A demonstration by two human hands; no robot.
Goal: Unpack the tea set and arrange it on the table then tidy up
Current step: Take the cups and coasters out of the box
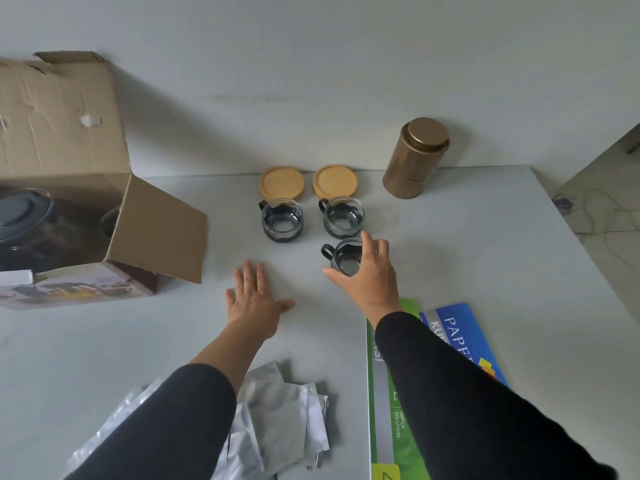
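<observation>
Two glass cups with dark holders (pixel 282 220) (pixel 343 217) stand side by side mid-table, each behind a round wooden coaster (pixel 282 182) (pixel 334 181). A third glass cup (pixel 343 256) stands in front of the right one; my right hand (pixel 367 275) is around it from the near right, thumb at its front and fingers over its right rim. My left hand (pixel 254 296) lies flat on the table, fingers spread, holding nothing. The open cardboard box (pixel 69 161) at the left holds a dark-lidded teapot (pixel 20 216) and another glass (pixel 110 221).
A gold tin canister (pixel 415 157) stands at the back right by the wall. Silver foil packets (pixel 277 417) lie near the front edge under my left arm. Green and blue paper packs (pixel 388 393) lie under my right arm. The table's right edge (pixel 571 237) drops to the floor.
</observation>
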